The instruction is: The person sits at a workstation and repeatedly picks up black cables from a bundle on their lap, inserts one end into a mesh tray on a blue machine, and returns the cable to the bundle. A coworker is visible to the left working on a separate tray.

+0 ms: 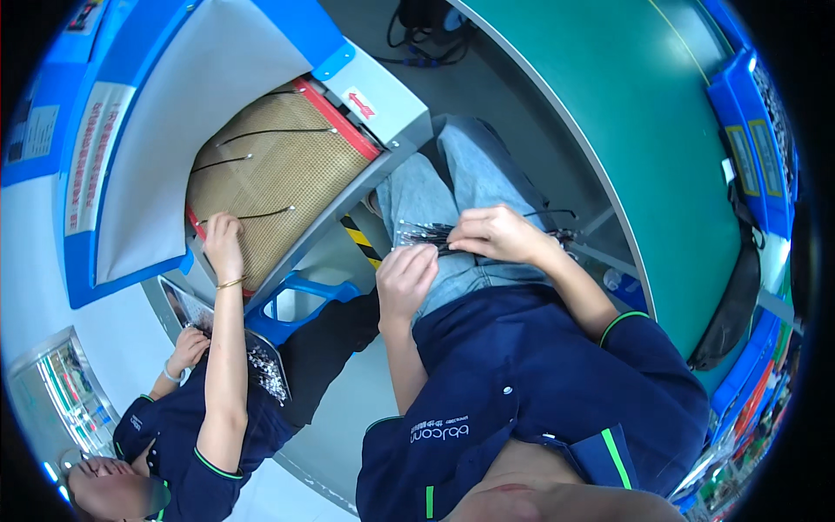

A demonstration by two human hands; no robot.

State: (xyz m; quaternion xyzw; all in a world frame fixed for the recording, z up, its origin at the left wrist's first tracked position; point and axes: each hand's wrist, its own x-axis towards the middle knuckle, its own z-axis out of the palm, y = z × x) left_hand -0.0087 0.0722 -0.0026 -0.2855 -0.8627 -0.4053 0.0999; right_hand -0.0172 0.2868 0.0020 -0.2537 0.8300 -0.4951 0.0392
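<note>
A bundle of thin black cables (428, 233) with small silver ends lies over my lap, its tips fanned out to the left. My left hand (407, 277) is closed at the near side of the bundle, its fingertips pinched against the cables. From the right, my right hand (497, 233) grips the same bundle with thumb and fingers. More cable ends (564, 237) stick out past my right wrist, and one cable curves away above it. How many strands each hand pinches is hidden by the fingers.
Left stands a blue and white machine with a mesh conveyor belt (287, 165) carrying several separate black cables. A co-worker's hand (223, 248) reaches onto the belt; beside that person is a tray of small silver parts (268, 374). A green-topped table (626, 104) curves along my right, with blue bins (752, 130).
</note>
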